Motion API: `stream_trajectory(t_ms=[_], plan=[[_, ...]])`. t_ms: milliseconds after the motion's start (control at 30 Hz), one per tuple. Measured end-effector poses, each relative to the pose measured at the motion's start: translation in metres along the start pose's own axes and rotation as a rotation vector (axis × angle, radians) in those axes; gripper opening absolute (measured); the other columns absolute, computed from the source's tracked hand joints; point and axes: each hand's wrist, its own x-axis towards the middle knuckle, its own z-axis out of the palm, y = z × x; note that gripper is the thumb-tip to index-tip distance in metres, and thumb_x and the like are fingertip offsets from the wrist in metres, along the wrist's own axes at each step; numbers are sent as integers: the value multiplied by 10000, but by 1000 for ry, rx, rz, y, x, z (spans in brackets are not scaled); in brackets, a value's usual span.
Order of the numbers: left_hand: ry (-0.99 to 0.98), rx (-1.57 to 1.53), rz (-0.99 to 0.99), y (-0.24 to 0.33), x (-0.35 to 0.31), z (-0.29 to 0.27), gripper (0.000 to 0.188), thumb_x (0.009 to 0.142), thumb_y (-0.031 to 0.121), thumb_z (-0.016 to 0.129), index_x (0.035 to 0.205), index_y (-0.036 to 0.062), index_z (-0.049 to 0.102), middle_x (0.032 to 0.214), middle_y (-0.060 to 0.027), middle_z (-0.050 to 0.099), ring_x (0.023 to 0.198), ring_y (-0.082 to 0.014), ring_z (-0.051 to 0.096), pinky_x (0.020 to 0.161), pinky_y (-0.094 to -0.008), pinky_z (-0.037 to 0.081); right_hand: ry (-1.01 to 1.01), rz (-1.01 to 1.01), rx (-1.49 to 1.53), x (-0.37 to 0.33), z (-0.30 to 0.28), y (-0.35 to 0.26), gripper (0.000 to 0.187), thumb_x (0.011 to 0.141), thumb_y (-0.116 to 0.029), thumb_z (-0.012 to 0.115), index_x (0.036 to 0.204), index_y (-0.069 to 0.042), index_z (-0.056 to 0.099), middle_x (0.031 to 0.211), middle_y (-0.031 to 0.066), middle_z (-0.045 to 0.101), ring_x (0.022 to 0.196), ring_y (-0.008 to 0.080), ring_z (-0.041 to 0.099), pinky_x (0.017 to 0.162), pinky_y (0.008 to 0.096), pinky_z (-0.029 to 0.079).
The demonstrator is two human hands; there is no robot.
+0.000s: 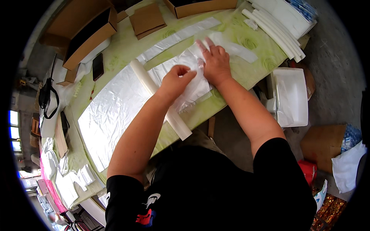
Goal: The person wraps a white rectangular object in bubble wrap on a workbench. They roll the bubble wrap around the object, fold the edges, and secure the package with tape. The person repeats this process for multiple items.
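A shiny white plastic sheet lies across the table, and a long white tube rests slantwise on it. To the right of the tube, thin, crumpled clear-white film is spread out. My left hand is above this film, its fingers curled and thumb and forefinger nearly together; what they pinch, if anything, is too small to make out. My right hand presses on the film farther right, two fingers stretched forward and the others bent. My left forearm passes over the tube and hides part of it.
A pale green patterned cloth covers the table. Several white tubes lie at the far right. Cardboard boxes, flat cardboard and a black phone are at the back and left. A white plastic bin stands right of the table.
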Motion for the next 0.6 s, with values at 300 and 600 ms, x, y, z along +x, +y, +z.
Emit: stream_trajectory(t_ms=[300, 600], plan=[[204, -584, -216, 30, 46, 11, 267, 962, 280, 738, 1166, 150, 624, 1055, 24, 630, 994, -140, 581, 863, -344, 496, -132, -236, 154, 3, 0, -3, 572, 861, -126, 663, 1415, -253, 607, 1433, 47, 609, 1126, 278, 578, 967, 444, 479], [280, -668, 74, 20, -54, -95, 181, 996, 258, 714, 1107, 130, 650, 930, 33, 609, 853, -94, 577, 776, -306, 517, 94, 446, 67, 3, 27, 17, 636, 852, -198, 652, 1475, -133, 536, 1521, 160, 514, 1330, 407, 497, 1107, 535, 411]])
